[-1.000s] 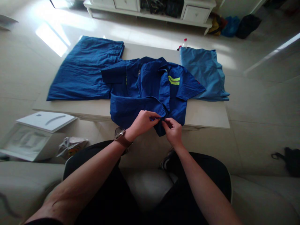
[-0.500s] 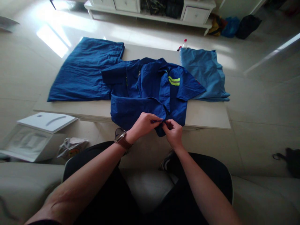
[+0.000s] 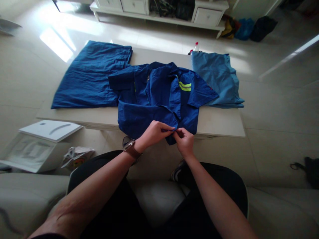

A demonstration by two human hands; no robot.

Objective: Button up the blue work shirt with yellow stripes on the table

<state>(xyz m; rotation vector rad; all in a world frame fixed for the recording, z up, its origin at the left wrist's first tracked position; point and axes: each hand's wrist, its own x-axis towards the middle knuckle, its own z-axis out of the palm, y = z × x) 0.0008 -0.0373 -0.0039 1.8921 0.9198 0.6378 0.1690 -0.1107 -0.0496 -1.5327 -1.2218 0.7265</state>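
Your left hand (image 3: pixel 154 133) and right hand (image 3: pixel 184 143) were closed in a pinch on the hem of the blue shirt (image 3: pixel 159 91), which lay on the table (image 3: pixel 219 122) and overhung its 6 o'clock edge. A slackened pinch could have let that overhang slip off.

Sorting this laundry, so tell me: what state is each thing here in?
Dark blue short-sleeved work shirt, lying flat, sleeves spread.
Left hand, pinching the shirt's lower front edge.
Right hand, pinching the same edge.
Wrinkled blue cloth garment, lying flat.
Light blue cloth garment, lying flat, under the shirt's sleeve.
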